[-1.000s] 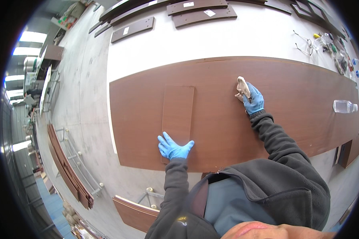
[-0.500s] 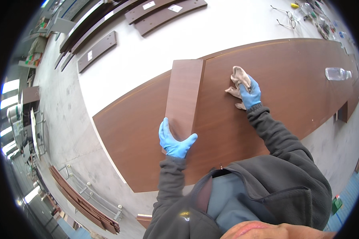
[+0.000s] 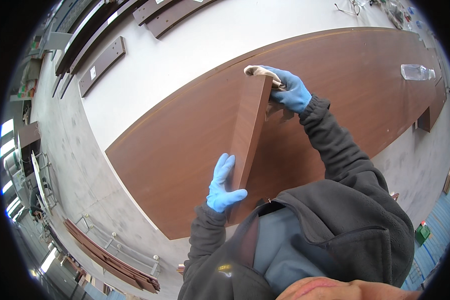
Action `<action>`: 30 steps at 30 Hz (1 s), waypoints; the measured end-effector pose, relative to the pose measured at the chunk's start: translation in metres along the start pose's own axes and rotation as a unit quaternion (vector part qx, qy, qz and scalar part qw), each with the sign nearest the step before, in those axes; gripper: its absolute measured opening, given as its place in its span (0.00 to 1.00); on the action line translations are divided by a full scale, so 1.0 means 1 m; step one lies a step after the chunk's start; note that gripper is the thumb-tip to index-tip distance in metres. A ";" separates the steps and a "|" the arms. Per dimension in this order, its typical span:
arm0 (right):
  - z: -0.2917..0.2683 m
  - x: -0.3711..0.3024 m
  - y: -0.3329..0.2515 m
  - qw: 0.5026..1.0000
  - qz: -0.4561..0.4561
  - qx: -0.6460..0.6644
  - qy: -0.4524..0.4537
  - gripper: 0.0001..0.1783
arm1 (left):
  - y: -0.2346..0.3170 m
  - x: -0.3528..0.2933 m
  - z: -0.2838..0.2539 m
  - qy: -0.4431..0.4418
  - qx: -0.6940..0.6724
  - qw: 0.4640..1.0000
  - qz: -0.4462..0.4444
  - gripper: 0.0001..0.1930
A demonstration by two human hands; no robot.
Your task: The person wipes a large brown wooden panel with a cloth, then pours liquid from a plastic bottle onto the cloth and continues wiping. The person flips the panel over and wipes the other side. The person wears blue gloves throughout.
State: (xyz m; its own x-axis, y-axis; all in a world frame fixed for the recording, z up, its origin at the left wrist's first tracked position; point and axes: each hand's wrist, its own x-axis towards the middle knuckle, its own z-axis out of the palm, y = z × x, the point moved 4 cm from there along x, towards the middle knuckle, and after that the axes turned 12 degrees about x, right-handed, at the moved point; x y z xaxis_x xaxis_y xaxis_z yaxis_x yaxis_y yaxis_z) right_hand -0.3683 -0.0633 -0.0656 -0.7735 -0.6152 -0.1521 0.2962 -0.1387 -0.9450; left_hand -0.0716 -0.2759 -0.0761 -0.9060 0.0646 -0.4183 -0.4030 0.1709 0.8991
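- left: grey floor [image 3: 75, 165]; stack of brown boards [image 3: 112, 258] at lower left.
- upper left: dark brown planks [image 3: 108, 59], white labels, on a white tabletop [image 3: 150, 75].
- middle: large brown panel [image 3: 180, 155] flat on the tabletop; faint wood grain, pale line along far edge.
- far right: clear bottle [image 3: 415, 72] on its side on the panel.
- left hand [image 3: 222, 189], blue glove, clamped on the small board's near end; thumb across it, fingers along its left side.
- small board [image 3: 250, 132]: above mid-panel, tilted up, reddish brown, straight-edged, slim edge showing; cannot tell if it touches the panel.
- right hand [image 3: 292, 92], blue glove, closed round beige cloth [image 3: 259, 71] at the board's far end.
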 end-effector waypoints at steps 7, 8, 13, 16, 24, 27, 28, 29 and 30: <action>-0.028 -0.013 0.003 0.978 0.205 -0.036 0.006 0.25 | -0.001 -0.024 0.045 -0.131 -0.344 0.925 -0.097 0.58; -0.031 -0.017 0.005 0.974 0.219 -0.053 0.005 0.25 | 0.002 -0.028 0.054 -0.158 -0.349 0.916 -0.122 0.57; -0.044 -0.032 0.003 0.965 0.243 -0.094 -0.003 0.24 | 0.025 -0.036 0.075 -0.193 -0.216 0.943 -0.163 0.52; -0.039 -0.036 -0.014 0.969 0.219 -0.117 -0.002 0.24 | 0.040 -0.026 0.068 -0.159 -0.066 0.974 -0.144 0.31; -0.032 -0.026 -0.075 0.960 -0.273 0.049 -0.033 0.32 | 0.090 0.042 0.001 -0.014 -0.013 0.992 -0.127 0.19; -0.067 -0.028 -0.036 0.967 -0.204 0.041 0.146 0.31 | 0.107 0.092 -0.043 0.069 -0.047 0.994 -0.063 0.17; -0.075 -0.031 -0.015 0.957 -0.188 0.020 0.220 0.30 | 0.109 0.114 -0.054 0.095 -0.095 0.990 -0.051 0.17; -0.088 -0.035 0.006 0.940 -0.139 0.001 0.313 0.29 | 0.112 0.138 -0.061 0.119 -0.155 0.981 -0.008 0.18; -0.092 -0.040 0.028 0.944 -0.092 -0.012 0.318 0.27 | 0.115 0.165 -0.067 0.131 -0.234 0.962 0.053 0.19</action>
State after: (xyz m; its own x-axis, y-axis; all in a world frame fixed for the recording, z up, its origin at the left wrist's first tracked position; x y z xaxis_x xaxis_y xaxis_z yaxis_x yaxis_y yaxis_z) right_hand -0.3809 0.0288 -0.1126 -0.9927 0.0082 -0.1201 0.1168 -0.1751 -0.9776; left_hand -0.2757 -0.3119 -0.0333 -0.9218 -0.2030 -0.3301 -0.2660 -0.2881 0.9199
